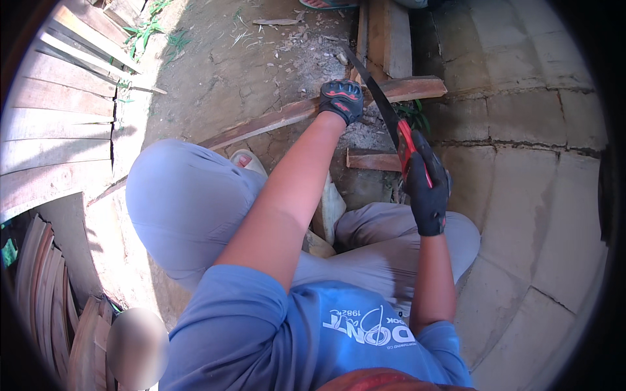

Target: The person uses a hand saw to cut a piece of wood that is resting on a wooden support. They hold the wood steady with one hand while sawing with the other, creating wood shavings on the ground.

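My right hand (427,187), in a black and red work glove, is closed round the red handle of a handsaw (380,96). The saw's long dark blade points up and to the left, crossing over a long, narrow wooden plank (277,118). On that plank, left of the blade, my left hand (342,102) is closed in a matching glove and grips the wood. The plank runs slantwise from beside my left knee to its right end past the saw. Whether the teeth touch the wood I cannot tell.
Beneath and beyond the plank, thick timber (398,49) reaches away from me. A short wood offcut (373,160) lies nearer my legs. Wood chips (319,55) litter the ground. Boards (59,117) lie at the left, and a block surface (515,189) extends along the right. A sandalled foot (326,3) shows at the top.
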Tool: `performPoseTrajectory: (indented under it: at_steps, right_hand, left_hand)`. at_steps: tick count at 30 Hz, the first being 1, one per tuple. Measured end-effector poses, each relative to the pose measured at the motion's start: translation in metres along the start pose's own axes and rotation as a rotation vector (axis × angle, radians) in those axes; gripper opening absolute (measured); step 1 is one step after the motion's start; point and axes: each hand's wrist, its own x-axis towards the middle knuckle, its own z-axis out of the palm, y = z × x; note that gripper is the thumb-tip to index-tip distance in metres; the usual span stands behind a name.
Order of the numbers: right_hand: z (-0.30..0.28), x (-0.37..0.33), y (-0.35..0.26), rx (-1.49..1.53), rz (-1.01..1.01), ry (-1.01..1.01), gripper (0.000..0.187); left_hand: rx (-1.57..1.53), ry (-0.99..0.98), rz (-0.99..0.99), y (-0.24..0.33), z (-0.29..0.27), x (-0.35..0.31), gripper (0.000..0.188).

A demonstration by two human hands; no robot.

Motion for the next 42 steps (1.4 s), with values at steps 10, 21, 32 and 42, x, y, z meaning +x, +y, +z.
performPoseTrajectory:
  at_steps: [10, 21, 32, 42]
  right_hand:
    - [-0.103, -0.104, -0.074, -0.155, 0.207, -0.029, 0.04]
    - [-0.109, -0.06, -0.102, -0.046, 0.3, 0.05, 0.043]
    - [-0.104, -0.04, -0.061, 0.075, 0.242, 0.069, 0.039]
    - [-0.049, -0.004, -0.044, 0.076, -0.078, 0.027, 0.039]
  left_hand:
    - [0.072, -0.117, -0.028, 0.001, -0.02, 0.009, 0.035]
    - [0.006, -0.376, 0.026, -0.014, -0.049, 0.031, 0.045]
    - [-0.093, -0.498, 0.051, -0.022, -0.044, 0.056, 0.051]
    - [0.075, -0.089, -0.023, -0.027, -0.049, 0.037, 0.04]
